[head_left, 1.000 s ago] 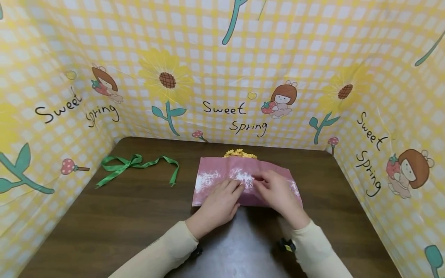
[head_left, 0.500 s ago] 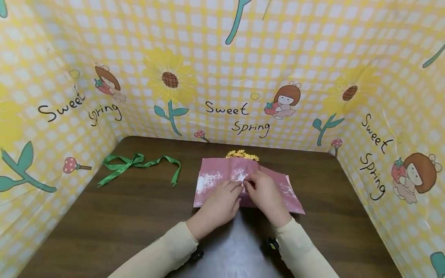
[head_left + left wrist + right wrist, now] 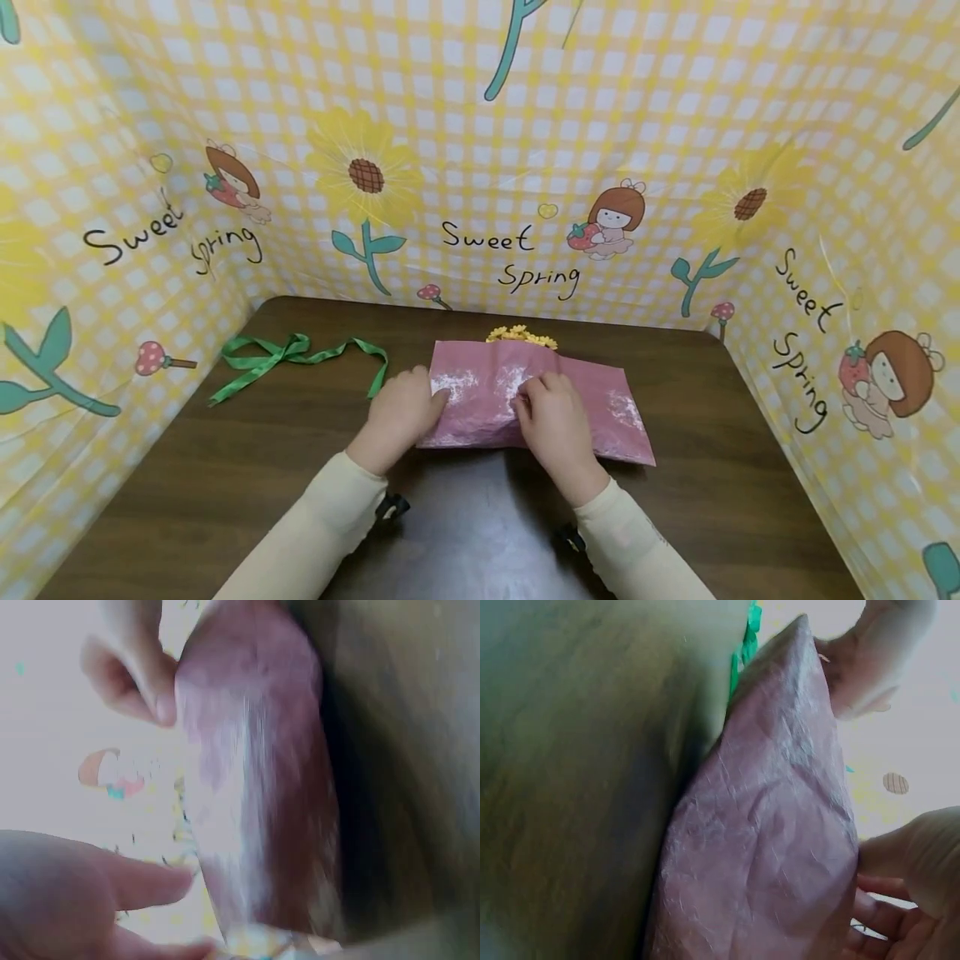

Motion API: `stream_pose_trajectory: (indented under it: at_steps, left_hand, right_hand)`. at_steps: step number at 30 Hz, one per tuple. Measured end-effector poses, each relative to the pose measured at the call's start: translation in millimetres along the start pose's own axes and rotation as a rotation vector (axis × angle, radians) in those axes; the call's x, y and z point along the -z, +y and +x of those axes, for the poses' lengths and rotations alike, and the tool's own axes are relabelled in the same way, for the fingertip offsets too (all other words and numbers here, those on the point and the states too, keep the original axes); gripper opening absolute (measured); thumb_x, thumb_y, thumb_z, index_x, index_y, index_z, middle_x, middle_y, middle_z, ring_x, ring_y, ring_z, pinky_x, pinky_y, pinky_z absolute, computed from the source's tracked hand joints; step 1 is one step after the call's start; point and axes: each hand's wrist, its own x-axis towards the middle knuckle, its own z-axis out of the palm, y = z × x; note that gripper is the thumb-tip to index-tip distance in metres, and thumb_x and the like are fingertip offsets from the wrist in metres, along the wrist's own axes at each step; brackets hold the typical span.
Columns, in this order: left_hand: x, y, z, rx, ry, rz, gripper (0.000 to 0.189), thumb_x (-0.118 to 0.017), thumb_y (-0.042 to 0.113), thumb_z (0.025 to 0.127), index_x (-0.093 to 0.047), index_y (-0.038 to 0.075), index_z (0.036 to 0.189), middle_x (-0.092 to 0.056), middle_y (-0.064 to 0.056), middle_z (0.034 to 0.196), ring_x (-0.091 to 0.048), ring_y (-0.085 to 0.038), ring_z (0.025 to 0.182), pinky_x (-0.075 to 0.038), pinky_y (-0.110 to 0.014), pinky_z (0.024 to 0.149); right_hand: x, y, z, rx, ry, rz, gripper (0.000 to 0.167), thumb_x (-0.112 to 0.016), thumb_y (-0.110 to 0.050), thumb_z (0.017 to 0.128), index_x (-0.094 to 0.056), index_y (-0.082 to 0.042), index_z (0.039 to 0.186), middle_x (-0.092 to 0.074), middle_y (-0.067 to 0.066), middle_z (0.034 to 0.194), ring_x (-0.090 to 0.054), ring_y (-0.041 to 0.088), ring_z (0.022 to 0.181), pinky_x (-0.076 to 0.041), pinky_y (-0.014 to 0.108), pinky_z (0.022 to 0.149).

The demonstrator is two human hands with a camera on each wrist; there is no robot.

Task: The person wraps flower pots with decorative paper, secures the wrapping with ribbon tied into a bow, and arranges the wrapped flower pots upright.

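Observation:
A folded sheet of pink wrapping paper [image 3: 480, 417] with white patches lies in the middle of the table, its near side raised in a fold. Small yellow flowers [image 3: 521, 335] peek out past its far edge; the rest of them is hidden. My right hand [image 3: 557, 429] pinches the paper near its middle, the thumb at the edge of the fold in the right wrist view. At the left end of the paper is my left hand [image 3: 401, 412], its thumb overlapping the sheet. In the left wrist view its thumb and finger are stretched out and apart.
A green ribbon [image 3: 273, 357], tied in a loose bow with a long tail, lies at the back left of the dark wooden table [image 3: 225, 483]. A yellow checked cloth [image 3: 465, 150] with printed flowers walls in the back and both sides.
My left hand has moved from the middle of the paper to its left end. My right hand has shifted left to the paper's middle. The ribbon stays where it was.

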Motion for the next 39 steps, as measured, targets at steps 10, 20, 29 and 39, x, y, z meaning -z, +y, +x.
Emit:
stream_pose_trajectory:
  at_steps: [10, 20, 29, 39]
  left_hand:
    - [-19.2, -39.3, 5.5, 0.153, -0.33, -0.525, 0.058, -0.066, 0.041, 0.099, -0.057, -0.013, 0.118, -0.062, -0.013, 0.08, -0.062, -0.022, 0.061, -0.057, -0.038, 0.054]
    - [-42.3, -50.7, -12.8, 0.234, -0.424, -1.062, 0.019, -0.059, 0.015, 0.104, -0.058, -0.004, 0.104, -0.066, -0.009, 0.082, -0.067, -0.02, 0.071, -0.06, -0.036, 0.062]
    - [-46.2, -51.9, -22.9, 0.29, -0.376, -1.125, 0.018, -0.056, 0.012, 0.105, -0.054, -0.006, 0.106, -0.065, -0.014, 0.082, -0.066, -0.022, 0.072, -0.061, -0.038, 0.062]
    - [-42.0, -47.2, -24.8, 0.267, -0.41, -1.159, 0.02, -0.054, 0.016, 0.107, -0.056, -0.004, 0.103, -0.07, -0.019, 0.089, -0.072, -0.021, 0.072, -0.061, -0.037, 0.063]
  right_hand:
    - [-5.6, -1.8, -6.8, 0.046, -0.001, 0.031, 0.007, -0.077, -0.016, 0.09, -0.073, -0.011, 0.087, -0.058, 0.001, 0.087, -0.059, 0.024, 0.085, -0.055, 0.041, 0.078]
    - [-10.2, -12.5, -9.0, 0.075, 0.011, -0.058, 0.023, -0.076, -0.024, 0.089, -0.059, -0.01, 0.084, -0.053, 0.006, 0.089, -0.053, 0.03, 0.085, -0.049, 0.043, 0.077]
    - [-21.9, -21.9, -16.2, 0.07, -0.007, -0.201, 0.035, -0.073, -0.034, 0.089, -0.059, -0.003, 0.099, -0.056, 0.014, 0.103, -0.055, 0.034, 0.097, -0.053, 0.046, 0.079]
    - [-22.6, -24.0, -16.5, 0.078, -0.038, -0.261, 0.046, -0.077, -0.041, 0.087, -0.059, -0.002, 0.103, -0.054, 0.015, 0.107, -0.054, 0.034, 0.101, -0.052, 0.046, 0.08]
